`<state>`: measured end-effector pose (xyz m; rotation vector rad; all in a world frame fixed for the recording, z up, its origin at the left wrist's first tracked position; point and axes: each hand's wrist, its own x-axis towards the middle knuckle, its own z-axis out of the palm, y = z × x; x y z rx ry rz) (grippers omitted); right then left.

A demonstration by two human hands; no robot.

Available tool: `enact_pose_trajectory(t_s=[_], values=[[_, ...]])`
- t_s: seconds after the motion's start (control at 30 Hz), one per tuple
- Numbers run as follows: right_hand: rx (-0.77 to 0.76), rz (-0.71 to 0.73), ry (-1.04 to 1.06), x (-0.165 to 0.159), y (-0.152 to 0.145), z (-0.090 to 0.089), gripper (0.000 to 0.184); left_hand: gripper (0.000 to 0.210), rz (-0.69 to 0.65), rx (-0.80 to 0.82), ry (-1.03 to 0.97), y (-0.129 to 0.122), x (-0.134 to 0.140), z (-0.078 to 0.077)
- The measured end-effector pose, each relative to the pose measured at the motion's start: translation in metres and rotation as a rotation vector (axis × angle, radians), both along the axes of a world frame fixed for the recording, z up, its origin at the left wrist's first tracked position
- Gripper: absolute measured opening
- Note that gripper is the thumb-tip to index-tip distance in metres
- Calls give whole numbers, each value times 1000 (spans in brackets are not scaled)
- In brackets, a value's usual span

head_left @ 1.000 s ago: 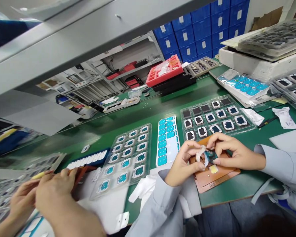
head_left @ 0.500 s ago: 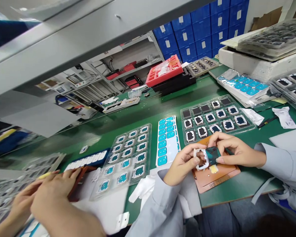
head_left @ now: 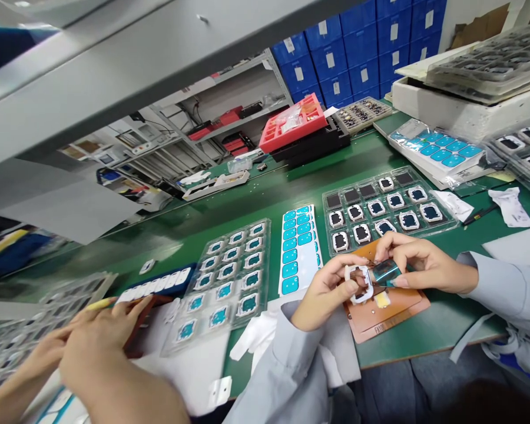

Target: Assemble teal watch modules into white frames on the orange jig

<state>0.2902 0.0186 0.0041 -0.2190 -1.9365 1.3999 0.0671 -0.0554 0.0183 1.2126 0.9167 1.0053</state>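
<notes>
My left hand (head_left: 324, 294) pinches a white square frame (head_left: 362, 285) with rounded corners and an open middle. Just right of it, my right hand (head_left: 426, 264) grips a dark, glossy small screen (head_left: 386, 272) between thumb and fingers, tilted beside the frame. Both hands are above an orange-brown fixture plate (head_left: 391, 323) that bears a small yellow-and-white piece (head_left: 383, 300). Behind them lies a clear tray (head_left: 329, 203) with several white-framed dark parts. A white sheet of blue stickers (head_left: 307, 265) is left of that tray.
A co-worker's hands (head_left: 97, 335) work at the far left. Another clear tray (head_left: 234, 287) of framed parts stands between us. White crumpled cloth (head_left: 258, 338) lies by my left sleeve. A red tray (head_left: 294, 123) rests on black ones at the back; a grey beam (head_left: 159, 65) crosses overhead.
The screen in my right hand has tilted and turned, showing more of a teal sheen, and has moved slightly to the right. My left hand holds the frame almost in place.
</notes>
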Motion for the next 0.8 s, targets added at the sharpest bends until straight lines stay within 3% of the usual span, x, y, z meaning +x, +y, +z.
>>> enact_pose_trajectory(t_s=[0.23,0.33,0.5,0.67,0.8], values=[[-139,19,84,2,0,2,44,50,-31,-1,-55,0,0,1],[-147,15,102,3,1,3,45,48,27,37,-39,1,2,1],[33,21,77,2,6,-1,36,32,242,259,183,2,6,-1],[178,-29,71,0,6,-5,25,33,142,584,576,6,13,9],[296,-40,58,-2,3,-3,22,22,140,690,727,-5,20,36]])
